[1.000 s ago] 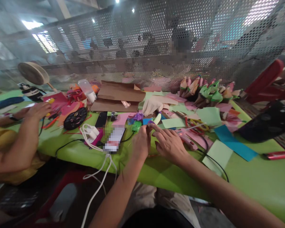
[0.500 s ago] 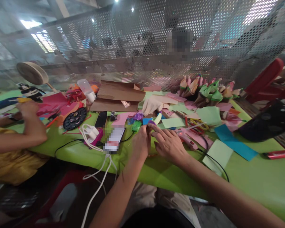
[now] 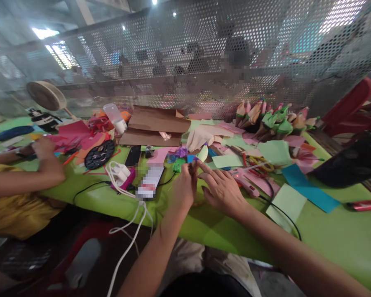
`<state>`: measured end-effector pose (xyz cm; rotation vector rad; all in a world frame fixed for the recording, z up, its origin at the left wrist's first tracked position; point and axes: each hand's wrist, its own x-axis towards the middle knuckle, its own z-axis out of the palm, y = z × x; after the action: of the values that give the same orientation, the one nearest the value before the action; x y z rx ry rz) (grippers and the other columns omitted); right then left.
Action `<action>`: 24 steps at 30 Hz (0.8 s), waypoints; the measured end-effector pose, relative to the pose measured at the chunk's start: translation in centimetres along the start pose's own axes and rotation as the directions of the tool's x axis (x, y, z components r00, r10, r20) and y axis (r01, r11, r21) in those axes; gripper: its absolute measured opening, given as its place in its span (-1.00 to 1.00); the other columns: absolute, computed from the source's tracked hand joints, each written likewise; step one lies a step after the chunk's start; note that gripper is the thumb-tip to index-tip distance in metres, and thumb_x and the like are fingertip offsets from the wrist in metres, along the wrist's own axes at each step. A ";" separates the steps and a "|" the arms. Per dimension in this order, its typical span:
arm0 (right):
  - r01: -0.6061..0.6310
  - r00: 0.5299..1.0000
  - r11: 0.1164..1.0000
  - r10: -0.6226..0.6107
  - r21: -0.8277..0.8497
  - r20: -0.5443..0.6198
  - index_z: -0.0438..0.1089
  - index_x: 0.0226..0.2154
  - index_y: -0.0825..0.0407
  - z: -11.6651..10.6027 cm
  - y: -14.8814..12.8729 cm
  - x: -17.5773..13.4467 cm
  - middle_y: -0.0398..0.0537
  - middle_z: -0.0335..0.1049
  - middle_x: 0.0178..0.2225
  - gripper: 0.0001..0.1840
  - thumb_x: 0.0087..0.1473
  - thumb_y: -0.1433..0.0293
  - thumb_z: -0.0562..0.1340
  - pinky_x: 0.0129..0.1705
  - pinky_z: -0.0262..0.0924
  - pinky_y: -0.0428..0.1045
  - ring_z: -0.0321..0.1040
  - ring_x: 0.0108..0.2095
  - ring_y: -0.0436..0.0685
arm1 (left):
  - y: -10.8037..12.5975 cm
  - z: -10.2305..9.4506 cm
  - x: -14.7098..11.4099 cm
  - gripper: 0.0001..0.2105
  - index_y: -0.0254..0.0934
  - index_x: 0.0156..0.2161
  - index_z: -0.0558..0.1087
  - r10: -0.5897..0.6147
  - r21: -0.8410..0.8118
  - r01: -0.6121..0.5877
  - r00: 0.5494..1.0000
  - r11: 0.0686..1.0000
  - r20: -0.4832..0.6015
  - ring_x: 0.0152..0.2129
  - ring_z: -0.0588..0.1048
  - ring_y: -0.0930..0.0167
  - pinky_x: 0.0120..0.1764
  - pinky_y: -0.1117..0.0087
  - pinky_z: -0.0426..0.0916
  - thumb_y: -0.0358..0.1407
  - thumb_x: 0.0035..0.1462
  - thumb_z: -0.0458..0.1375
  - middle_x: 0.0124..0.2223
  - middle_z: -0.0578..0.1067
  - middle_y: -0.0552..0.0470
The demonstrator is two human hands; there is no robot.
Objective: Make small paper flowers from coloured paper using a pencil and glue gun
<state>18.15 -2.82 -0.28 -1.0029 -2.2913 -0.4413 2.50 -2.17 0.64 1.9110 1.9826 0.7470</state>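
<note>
My left hand (image 3: 185,183) is closed in a pinch at the table's near middle, with its fingertips pointing away from me. My right hand (image 3: 224,189) meets it there, its thumb and index finger against the left fingertips and its other fingers loosely bent. From between them a small light green and purple paper piece (image 3: 203,153) sticks up; its lower part is hidden by the fingers. Just right of my right hand lies a pink glue gun (image 3: 245,180) with a small red light. Crumpled green foil (image 3: 178,165) and purple foil (image 3: 181,152) lie beyond my left hand.
A phone (image 3: 151,181), a charger with white cables (image 3: 120,171) and a black round tray (image 3: 99,155) lie left. Paper-wrapped flowers (image 3: 275,119) stand back right, near blue paper (image 3: 311,187). A co-worker's arm (image 3: 46,169) rests at far left.
The light green part of the paper piece shows more upright and larger above my fingertips. My hands stay together in the same place. The co-worker's hand has lowered slightly.
</note>
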 end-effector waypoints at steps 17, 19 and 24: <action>-0.001 0.999 0.999 -0.001 0.033 0.049 0.40 -0.02 0.05 0.0 0.0 -0.1 0.19 0.36 0.33 -0.65 0.12 0.54 0.20 -0.20 0.17 0.12 0.40 -0.21 0.25 | 0.3 -0.6 -0.2 -0.75 -0.26 0.07 0.31 -0.037 -0.076 0.039 0.999 0.996 0.028 -0.26 0.67 0.13 -0.33 0.30 0.38 -0.16 0.44 0.01 -0.18 0.65 -0.20; 0.003 0.999 0.999 -0.005 0.038 0.046 0.40 -0.03 0.05 0.0 0.0 -0.2 0.19 0.38 0.32 -0.66 0.12 0.54 0.20 -0.19 0.18 0.12 0.40 -0.21 0.25 | 0.4 -0.7 -0.3 -0.76 -0.26 0.08 0.31 -0.035 -0.094 0.038 0.999 0.995 0.032 -0.26 0.67 0.13 -0.33 0.31 0.38 -0.18 0.45 0.00 -0.18 0.65 -0.20; 0.031 1.000 0.998 -0.031 0.055 -0.008 0.38 -0.04 0.04 -0.2 0.1 -0.4 0.19 0.45 0.27 -0.67 0.12 0.55 0.20 -0.18 0.19 0.12 0.43 -0.21 0.26 | 0.9 -0.8 -0.8 -0.77 -0.25 0.06 0.33 -0.076 -0.176 0.083 0.996 0.981 0.042 -0.23 0.67 0.18 -0.27 0.33 0.41 -0.17 0.43 0.04 -0.17 0.66 -0.16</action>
<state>18.55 -3.08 -0.41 -0.9391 -2.3029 -0.3917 2.83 -3.14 1.69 1.7213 1.8908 0.8325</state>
